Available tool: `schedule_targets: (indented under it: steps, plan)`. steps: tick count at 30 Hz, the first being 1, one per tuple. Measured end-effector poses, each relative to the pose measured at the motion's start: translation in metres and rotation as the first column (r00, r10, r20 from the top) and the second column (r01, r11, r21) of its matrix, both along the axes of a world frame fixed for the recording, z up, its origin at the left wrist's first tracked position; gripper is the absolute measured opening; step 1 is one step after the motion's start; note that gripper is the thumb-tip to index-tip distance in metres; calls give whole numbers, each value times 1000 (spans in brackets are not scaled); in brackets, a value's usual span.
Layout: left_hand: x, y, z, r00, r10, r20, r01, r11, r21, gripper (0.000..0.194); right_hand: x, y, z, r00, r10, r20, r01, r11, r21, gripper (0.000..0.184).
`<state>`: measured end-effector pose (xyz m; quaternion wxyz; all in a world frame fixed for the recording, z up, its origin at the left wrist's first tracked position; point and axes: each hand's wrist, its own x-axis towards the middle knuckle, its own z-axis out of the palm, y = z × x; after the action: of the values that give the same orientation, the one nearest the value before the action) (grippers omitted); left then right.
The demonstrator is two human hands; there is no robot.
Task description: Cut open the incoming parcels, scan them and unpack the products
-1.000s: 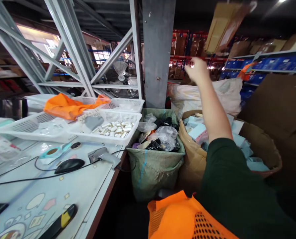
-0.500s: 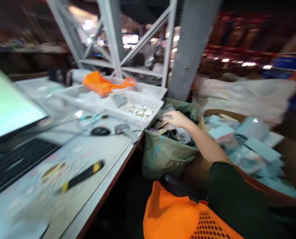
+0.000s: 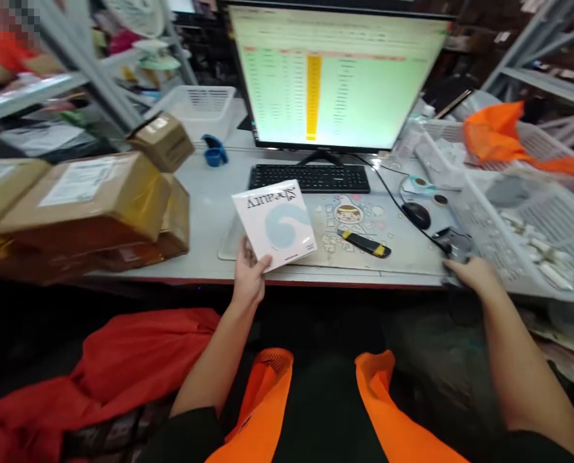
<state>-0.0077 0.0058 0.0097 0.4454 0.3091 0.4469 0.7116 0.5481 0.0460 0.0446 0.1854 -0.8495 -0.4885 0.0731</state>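
My left hand (image 3: 249,280) grips a flat white box (image 3: 274,223) with a pale blue swirl and upside-down lettering, holding it by its near corner above the desk's front edge. My right hand (image 3: 470,273) rests on the grey barcode scanner (image 3: 454,245) at the desk's right front, its fingers curled over the scanner. A black and yellow utility knife (image 3: 364,244) lies between the two hands on the printed desk mat (image 3: 349,231). Behind them are the black keyboard (image 3: 310,178) and the lit monitor (image 3: 335,77) showing a spreadsheet.
Taped cardboard parcels (image 3: 84,199) are stacked at the desk's left. White mesh baskets (image 3: 532,218) with small white items and an orange cloth (image 3: 503,138) fill the right. A black mouse (image 3: 416,215) sits near the scanner. Red fabric (image 3: 98,366) lies below left. Another person (image 3: 11,51) is at far left.
The view swung left from the bins to the desk and monitor. My right hand came back from the bins onto the scanner; my left hand now shows, holding the white box.
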Motion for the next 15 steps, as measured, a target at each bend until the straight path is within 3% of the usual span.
schedule_targets:
  steps: [2, 4, 6, 8, 10, 13, 15]
  plan:
    - [-4, -7, -2, 999, 42, -34, -42, 999, 8, 113, -2, 4, -4, 985, -59, -160, 76, 992, 101, 42]
    - [-5, -14, -5, 995, 89, -41, -88, 996, 19, 117, -11, -6, -2, 906, -35, -423, 154, 956, 250, 45]
    - [-2, -17, -5, 998, 54, 40, -55, 998, 26, 115, -32, -25, 5, 747, 133, -651, 141, 925, 352, 47]
    - [4, -16, -1, 969, -65, 240, 62, 998, 19, 98, -63, -46, 16, 570, 298, -766, 44, 920, 390, 47]
    - [12, -11, 5, 843, -230, 486, 255, 967, 15, 73, -102, -66, 29, 412, 383, -827, -78, 919, 386, 45]
    - [25, -3, 15, 545, -412, 730, 524, 847, 86, 39, -156, -85, 47, 341, 367, -865, -318, 911, 262, 41]
    - [32, 1, 18, 423, -430, 797, 573, 809, 133, 23, -183, -93, 55, 287, 315, -905, -452, 877, 163, 40]
